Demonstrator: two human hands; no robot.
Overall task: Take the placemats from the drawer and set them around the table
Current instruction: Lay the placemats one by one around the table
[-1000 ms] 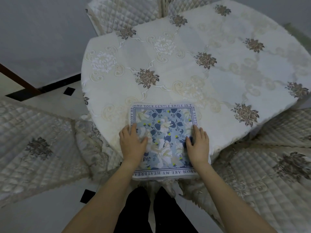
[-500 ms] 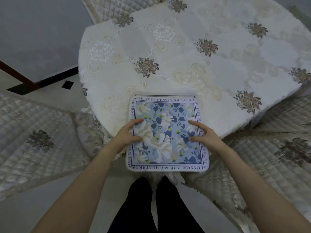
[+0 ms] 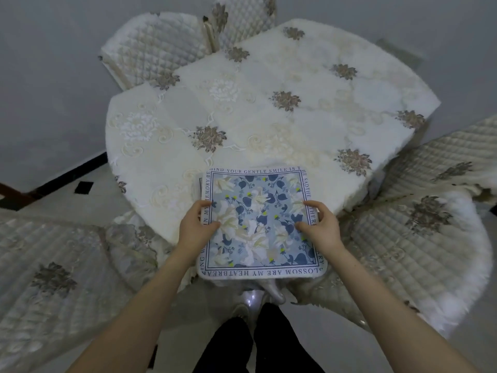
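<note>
Cloth-covered table, both hands' fingers pinching the floral placemat edges.

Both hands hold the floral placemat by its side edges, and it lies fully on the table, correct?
Not fully. In the head view both hands, left and right, do hold the placemat by its sides, but its near part overhangs the table edge.

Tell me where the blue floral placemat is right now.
In the head view, the blue floral placemat lies at the near edge of the round table, overhanging it toward the person, gripped by the left hand and right hand.
</note>
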